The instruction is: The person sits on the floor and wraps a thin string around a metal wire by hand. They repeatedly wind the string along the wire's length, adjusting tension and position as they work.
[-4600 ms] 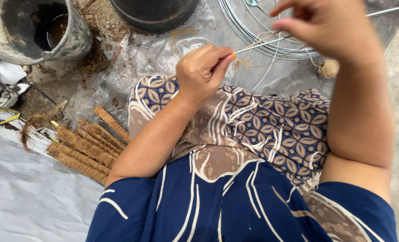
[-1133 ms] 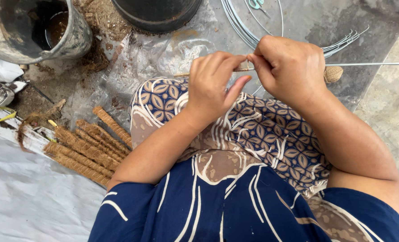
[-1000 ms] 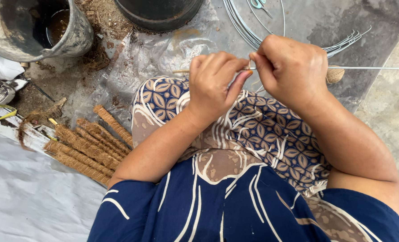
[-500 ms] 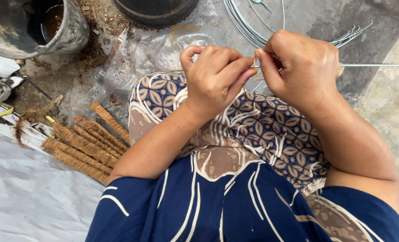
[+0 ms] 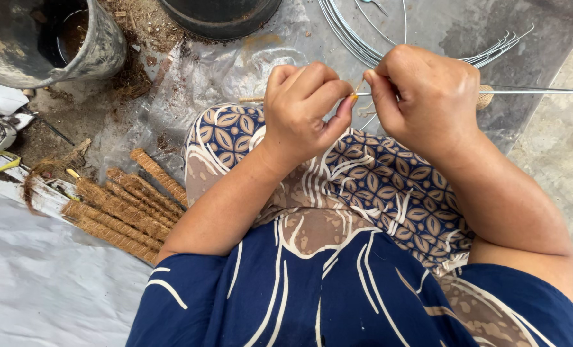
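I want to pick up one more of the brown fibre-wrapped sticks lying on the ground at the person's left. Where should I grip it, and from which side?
Probably grip a brown fibre-wrapped stick at its upper end, coming from above. The sticks lie flat, side by side, and that outermost one's upper end stands clear of the others.

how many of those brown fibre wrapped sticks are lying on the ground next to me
About 5 fibre-wrapped sticks, side by side in a pile left of the left arm; one angles off toward the knee. More may be hidden beneath.
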`<action>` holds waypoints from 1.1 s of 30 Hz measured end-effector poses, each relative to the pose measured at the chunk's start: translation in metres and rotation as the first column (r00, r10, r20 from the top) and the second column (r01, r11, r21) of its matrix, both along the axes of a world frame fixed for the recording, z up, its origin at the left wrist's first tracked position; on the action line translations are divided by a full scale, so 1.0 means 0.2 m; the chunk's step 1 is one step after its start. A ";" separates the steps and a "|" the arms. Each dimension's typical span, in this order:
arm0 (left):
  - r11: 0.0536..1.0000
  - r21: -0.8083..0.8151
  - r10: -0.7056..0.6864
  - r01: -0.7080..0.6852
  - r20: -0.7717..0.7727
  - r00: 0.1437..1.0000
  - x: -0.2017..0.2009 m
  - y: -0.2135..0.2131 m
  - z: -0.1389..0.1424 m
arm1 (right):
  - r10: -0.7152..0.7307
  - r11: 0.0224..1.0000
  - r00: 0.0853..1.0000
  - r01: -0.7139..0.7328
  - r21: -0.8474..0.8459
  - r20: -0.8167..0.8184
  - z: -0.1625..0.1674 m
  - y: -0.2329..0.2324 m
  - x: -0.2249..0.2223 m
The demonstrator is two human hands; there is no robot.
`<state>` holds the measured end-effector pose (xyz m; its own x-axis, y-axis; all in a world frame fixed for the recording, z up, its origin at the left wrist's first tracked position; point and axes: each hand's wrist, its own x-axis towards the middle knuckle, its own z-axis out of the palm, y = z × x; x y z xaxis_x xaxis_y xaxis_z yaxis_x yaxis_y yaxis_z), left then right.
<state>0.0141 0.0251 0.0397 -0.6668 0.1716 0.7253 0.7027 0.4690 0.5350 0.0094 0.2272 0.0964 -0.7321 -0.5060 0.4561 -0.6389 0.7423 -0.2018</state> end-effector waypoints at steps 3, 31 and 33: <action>0.999 -0.034 -0.005 0.005 0.005 1.000 -0.01 -0.01 -0.01 | 0.007 1.000 0.999 -0.007 0.002 -0.040 0.00 -0.01 -0.01; 0.988 0.152 -0.050 0.034 0.101 0.994 -0.01 0.01 -0.04 | 0.011 0.999 0.999 -0.009 0.041 -0.046 -0.01 -0.04 -0.03; 0.975 0.193 -0.122 0.112 0.043 0.992 -0.02 0.00 -0.05 | 0.013 0.999 0.997 -0.011 0.037 -0.071 -0.01 -0.03 -0.04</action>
